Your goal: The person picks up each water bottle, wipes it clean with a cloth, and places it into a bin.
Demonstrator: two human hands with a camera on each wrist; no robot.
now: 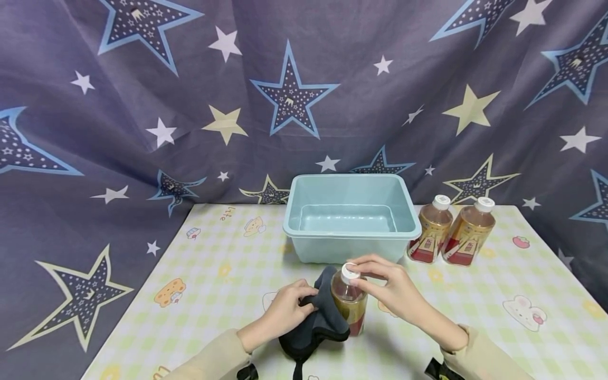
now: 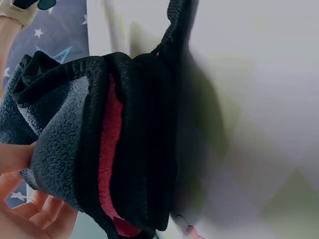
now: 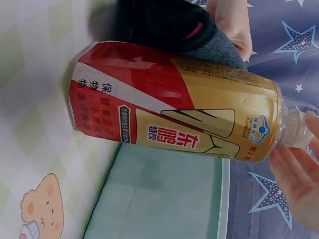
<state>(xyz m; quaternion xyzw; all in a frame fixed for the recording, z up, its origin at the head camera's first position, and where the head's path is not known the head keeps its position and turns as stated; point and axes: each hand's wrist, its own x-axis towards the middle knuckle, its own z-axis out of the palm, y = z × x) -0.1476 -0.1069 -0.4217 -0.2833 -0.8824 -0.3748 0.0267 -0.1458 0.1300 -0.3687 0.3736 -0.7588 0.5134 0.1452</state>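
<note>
A clear drink bottle with a gold and red label (image 3: 164,99) stands upright on the table in front of the basin. My right hand (image 1: 387,282) pinches its white cap (image 1: 350,273) between thumb and fingers. Against the bottle's left side sits a dark grey cloth (image 1: 323,311) with black edging and a hanging strap. My left hand (image 1: 290,309) grips this cloth, its thumb and fingers on the folds. In the left wrist view, red lining (image 2: 110,149) shows between the cloth's layers. The bottle's left side is partly hidden by the cloth in the head view.
Behind the hands stands a light blue plastic basin (image 1: 351,240). Two similar capped bottles, one nearer the basin (image 1: 429,232) and one farther right (image 1: 467,235), stand beside it. A checked cloth with cartoon prints (image 1: 214,301) covers the table. A star-patterned curtain (image 1: 190,105) hangs behind.
</note>
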